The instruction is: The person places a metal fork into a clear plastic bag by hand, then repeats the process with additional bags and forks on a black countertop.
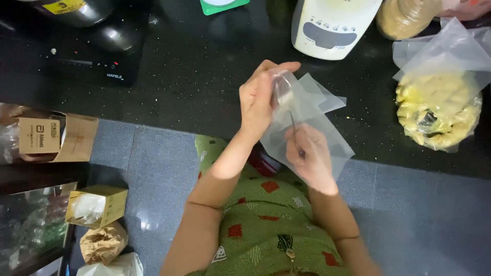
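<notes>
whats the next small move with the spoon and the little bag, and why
Probably ease the spoon out. The left hand pinches the clear bag at its top while the right hand holds the handle, the bowl already inside near the left fingers.

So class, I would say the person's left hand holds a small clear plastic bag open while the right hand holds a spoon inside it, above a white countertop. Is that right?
Not quite: the countertop is black, not white, as the head view shows. The rest stands: the left hand holds the small clear plastic bag while the right hand holds the spoon inside it.
</notes>
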